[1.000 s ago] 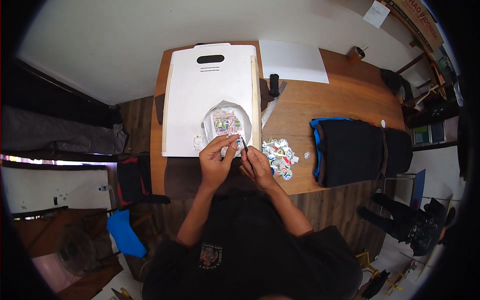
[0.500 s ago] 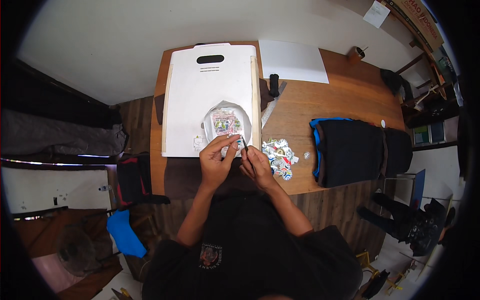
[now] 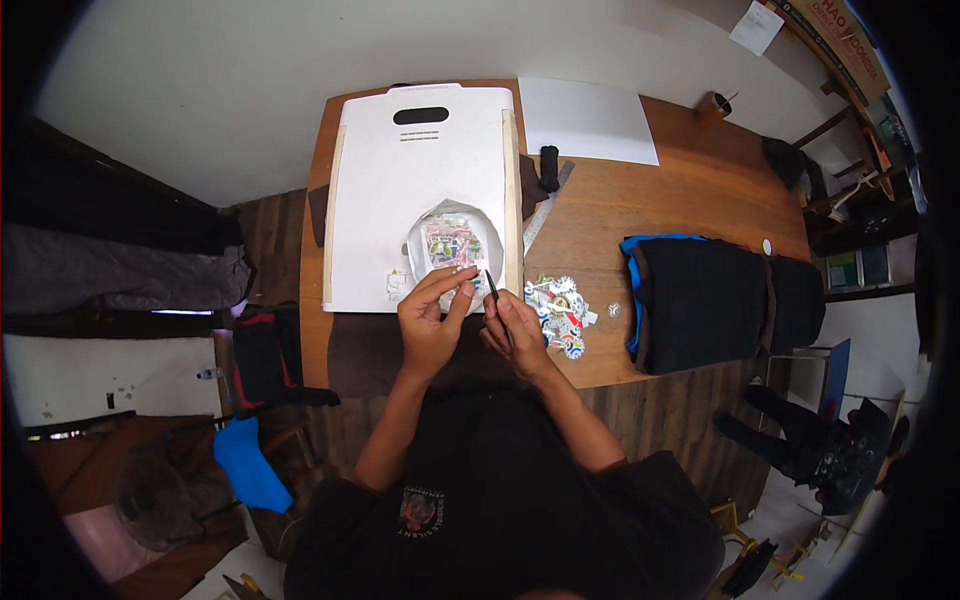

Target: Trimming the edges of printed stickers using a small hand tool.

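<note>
"What's in the right hand (image 3: 515, 335)?"
"A slim black tool (image 3: 491, 284), gripped, lower end hidden."
"And the left hand (image 3: 428, 325)?"
"Fingertips bunched; I can't tell on what. Both meet before the white board's (image 3: 380, 200) round opening."

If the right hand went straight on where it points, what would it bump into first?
Past the dark tool it holds, probably the left hand; depth is unclear, so it might miss.

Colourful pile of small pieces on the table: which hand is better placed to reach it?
Probably the right hand: it is right beside the colourful pile, while the left hand is farther off, on its other side. However, the right already holds a thin dark tool.
</note>
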The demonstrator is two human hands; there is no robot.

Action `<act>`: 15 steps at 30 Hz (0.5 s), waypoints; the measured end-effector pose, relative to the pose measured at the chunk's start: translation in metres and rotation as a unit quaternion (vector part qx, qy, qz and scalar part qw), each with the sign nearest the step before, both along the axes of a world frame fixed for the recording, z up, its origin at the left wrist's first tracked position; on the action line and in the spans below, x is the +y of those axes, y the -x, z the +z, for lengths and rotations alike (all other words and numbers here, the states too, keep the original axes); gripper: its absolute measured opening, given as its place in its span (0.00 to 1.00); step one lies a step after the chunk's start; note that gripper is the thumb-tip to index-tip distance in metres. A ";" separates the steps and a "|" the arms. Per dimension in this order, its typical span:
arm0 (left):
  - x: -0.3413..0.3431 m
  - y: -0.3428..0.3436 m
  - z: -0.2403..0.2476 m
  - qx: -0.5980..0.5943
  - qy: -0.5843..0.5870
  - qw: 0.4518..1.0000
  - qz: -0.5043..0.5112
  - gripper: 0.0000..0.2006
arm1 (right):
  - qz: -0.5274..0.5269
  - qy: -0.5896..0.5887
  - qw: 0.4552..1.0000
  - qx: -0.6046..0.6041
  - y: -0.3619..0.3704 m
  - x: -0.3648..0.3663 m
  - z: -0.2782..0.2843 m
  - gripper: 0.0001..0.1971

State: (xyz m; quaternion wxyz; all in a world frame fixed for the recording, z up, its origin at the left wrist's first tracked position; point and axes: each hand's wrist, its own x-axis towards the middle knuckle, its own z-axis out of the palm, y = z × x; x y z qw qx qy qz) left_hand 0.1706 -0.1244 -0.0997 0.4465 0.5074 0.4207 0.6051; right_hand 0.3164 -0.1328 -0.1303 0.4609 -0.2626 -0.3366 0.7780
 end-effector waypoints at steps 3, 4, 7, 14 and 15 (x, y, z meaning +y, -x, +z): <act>0.000 -0.001 -0.001 -0.007 -0.011 1.000 0.005 0.11 | 0.004 0.001 1.000 -0.008 0.000 0.000 0.001 0.16; 0.000 -0.002 -0.001 -0.019 0.012 0.999 0.041 0.11 | 0.007 -0.021 0.999 0.027 0.000 0.000 0.001 0.16; 0.000 -0.002 -0.002 -0.017 0.012 0.998 0.053 0.11 | 0.010 -0.019 0.999 0.029 0.000 -0.001 0.001 0.16; -0.001 -0.002 -0.002 -0.026 0.026 0.998 0.052 0.12 | 0.013 -0.007 1.000 -0.005 -0.001 -0.001 0.000 0.16; -0.001 -0.002 -0.002 -0.016 0.004 1.000 0.016 0.12 | 0.011 -0.008 1.000 -0.006 0.000 -0.001 0.000 0.16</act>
